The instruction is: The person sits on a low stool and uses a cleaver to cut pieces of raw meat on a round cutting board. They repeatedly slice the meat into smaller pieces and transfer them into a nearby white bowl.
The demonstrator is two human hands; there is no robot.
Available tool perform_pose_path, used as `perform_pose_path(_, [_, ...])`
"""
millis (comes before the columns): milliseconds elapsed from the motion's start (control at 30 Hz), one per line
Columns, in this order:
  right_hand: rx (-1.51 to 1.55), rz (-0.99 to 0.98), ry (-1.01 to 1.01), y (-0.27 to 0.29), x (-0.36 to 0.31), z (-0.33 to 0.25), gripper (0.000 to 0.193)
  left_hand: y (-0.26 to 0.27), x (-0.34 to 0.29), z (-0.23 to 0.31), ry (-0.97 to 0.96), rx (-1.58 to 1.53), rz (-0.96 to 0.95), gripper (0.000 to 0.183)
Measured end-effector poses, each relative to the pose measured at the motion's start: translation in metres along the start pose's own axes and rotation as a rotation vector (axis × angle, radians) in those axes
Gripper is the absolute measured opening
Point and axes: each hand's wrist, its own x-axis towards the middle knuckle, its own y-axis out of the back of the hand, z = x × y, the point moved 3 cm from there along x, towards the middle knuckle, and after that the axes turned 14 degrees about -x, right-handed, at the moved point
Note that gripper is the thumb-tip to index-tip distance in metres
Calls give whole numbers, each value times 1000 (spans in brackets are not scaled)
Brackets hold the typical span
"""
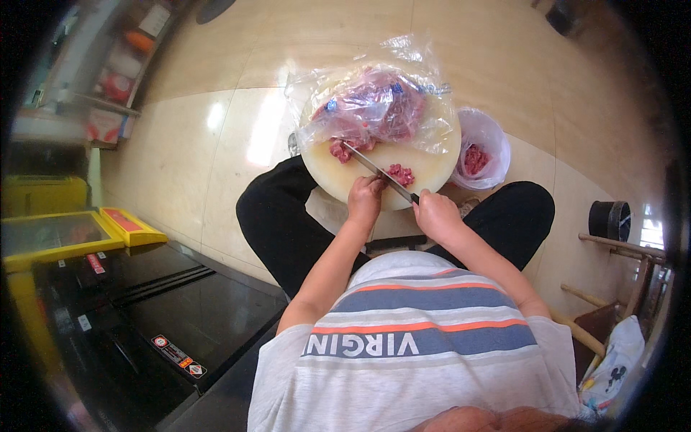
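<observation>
Apparently partway: small meat pieces (401, 175) lie cut, a slab (378, 108) remains in plastic (421, 68). The right hand (436, 214) grasps the knife (373, 166); the left hand (365, 197) curls, its hold unclear.

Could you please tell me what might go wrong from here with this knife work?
The left hand is right beside the blade of the knife, which the right hand grips, so a slip could cut its fingers. The loose clear plastic bag lies close to the blade's tip and might get snagged. The small meat pieces sit toward the near side of the round board and could be knocked off.
</observation>
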Motion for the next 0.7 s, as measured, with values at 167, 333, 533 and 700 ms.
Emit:
perform_pose_path(167, [-11, -58, -66, 6, -16, 12, 25, 9, -8, -19, 141, -53, 176, 17])
perform_pose_path(333, [-27, -45, -73, 18, -31, 18, 23, 12, -11, -20, 183, -80, 158, 15])
perform_pose_path(533, [-23, -73, -69, 13, -38, 10, 24, 9, -7, -3, 79, -62, 40, 13])
perform_pose_path(700, [6, -18, -20, 2, -13, 2, 25, 5, -4, -1, 6, -15, 33, 16])
